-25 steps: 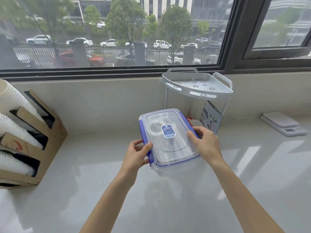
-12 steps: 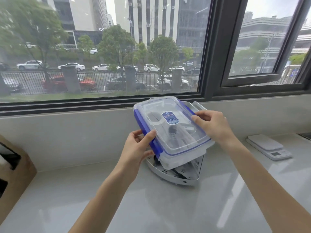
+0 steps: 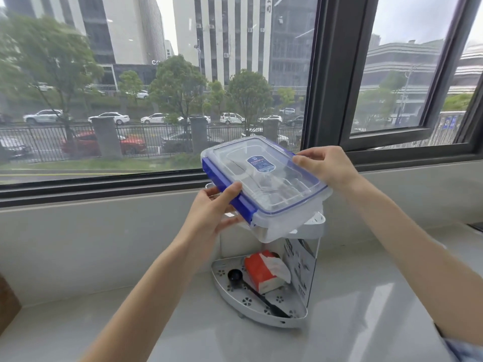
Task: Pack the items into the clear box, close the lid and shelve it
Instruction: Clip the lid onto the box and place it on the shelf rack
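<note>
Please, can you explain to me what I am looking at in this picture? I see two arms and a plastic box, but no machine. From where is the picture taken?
There is no machine. A person wears a camera on the head, so you see their own arms from above. The left hand and right hand hold a clear box with its lid closed and blue clips, above the top tier of a small white corner shelf. The shelf stands on a pale counter under a window. On its lower tier lie a black scoop and a red and white pack.
</note>
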Available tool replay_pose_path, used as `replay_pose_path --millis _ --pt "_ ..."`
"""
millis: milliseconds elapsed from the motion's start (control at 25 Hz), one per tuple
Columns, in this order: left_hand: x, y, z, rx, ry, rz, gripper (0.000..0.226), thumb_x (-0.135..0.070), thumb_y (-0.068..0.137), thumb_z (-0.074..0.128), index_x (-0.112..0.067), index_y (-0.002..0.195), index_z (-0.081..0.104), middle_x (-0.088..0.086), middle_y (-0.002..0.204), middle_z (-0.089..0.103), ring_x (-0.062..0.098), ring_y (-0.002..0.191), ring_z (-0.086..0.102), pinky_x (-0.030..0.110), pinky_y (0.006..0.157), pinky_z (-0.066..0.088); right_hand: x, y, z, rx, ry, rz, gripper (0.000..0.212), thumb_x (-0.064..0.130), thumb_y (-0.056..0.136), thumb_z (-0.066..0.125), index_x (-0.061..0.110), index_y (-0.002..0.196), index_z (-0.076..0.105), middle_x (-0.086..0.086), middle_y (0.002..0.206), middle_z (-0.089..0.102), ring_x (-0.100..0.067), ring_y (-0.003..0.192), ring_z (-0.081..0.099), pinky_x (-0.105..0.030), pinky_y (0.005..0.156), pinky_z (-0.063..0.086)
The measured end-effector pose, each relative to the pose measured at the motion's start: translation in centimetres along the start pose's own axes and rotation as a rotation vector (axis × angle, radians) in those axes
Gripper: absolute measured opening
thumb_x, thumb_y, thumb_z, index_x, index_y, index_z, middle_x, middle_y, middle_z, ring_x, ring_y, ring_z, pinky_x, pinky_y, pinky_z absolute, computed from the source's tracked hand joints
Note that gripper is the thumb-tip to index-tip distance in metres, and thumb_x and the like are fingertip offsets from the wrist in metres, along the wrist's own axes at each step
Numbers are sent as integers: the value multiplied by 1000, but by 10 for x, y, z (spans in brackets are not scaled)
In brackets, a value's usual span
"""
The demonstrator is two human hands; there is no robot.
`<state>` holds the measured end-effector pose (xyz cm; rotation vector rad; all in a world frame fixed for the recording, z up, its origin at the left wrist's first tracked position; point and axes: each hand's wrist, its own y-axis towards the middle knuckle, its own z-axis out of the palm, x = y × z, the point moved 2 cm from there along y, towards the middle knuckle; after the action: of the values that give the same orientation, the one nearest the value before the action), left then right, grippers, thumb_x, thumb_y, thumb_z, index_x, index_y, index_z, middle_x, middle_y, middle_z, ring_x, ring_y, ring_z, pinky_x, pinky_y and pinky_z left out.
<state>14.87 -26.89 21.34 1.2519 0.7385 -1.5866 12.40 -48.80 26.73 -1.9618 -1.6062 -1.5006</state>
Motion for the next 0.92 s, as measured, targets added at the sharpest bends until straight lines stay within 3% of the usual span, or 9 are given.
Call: replay_pose_path --millis 200,360,440,520,600,760,920 --pt "3 35 10 5 -18 -28 44 -21 80 64 -1 118 52 9 95 67 11 65 66 22 51 56 -16 40 4 55 -27 -17 26 26 83 65 9 100 71 0 87 65 -10 84 57 -22 79 40" --pt "13 59 13 9 -41 -57 28 -19 81 63 -5 104 57 7 88 70 14 69 68 23 51 57 -28 67 14 73 -5 -33 27 22 82 67 4 102 70 0 87 64 -1 72 55 5 57 40" --pt "19 66 12 22 -57 -81 14 -18 81 63 -9 92 61 1 71 74 11 63 69 23 51 57 -34 77 19 87 14 -14 28 21 81 68 4 103 70 0 89 65 -2 73 55 0 64 41" --pt "26 70 11 32 -81 -104 10 -17 81 63 -9 87 61 -3 62 74 10 60 70 23 50 57 -39 84 24 108 21 9 27 20 80 69 4 102 70 -2 90 66 -3 75 56 -16 78 40" --pt "31 72 8 40 -111 -118 12 -17 81 63 -8 89 61 -2 62 75 12 61 71 22 51 57 -43 87 29 135 28 17 27 19 79 70 5 101 71 -3 89 66 -1 72 56 -21 81 39" --pt "40 71 3 34 -72 -142 25 -19 79 65 -5 99 60 2 70 75 13 64 71 22 54 58 -52 89 39 191 36 39 28 19 79 70 4 102 70 -3 93 67 -6 81 59 -17 80 39" --pt "48 67 1 6 10 -145 41 -21 77 67 -1 111 56 14 96 70 13 67 70 21 54 58 -64 87 50 217 -1 47 28 20 80 69 7 104 70 -2 97 67 -10 90 58 -20 84 38"
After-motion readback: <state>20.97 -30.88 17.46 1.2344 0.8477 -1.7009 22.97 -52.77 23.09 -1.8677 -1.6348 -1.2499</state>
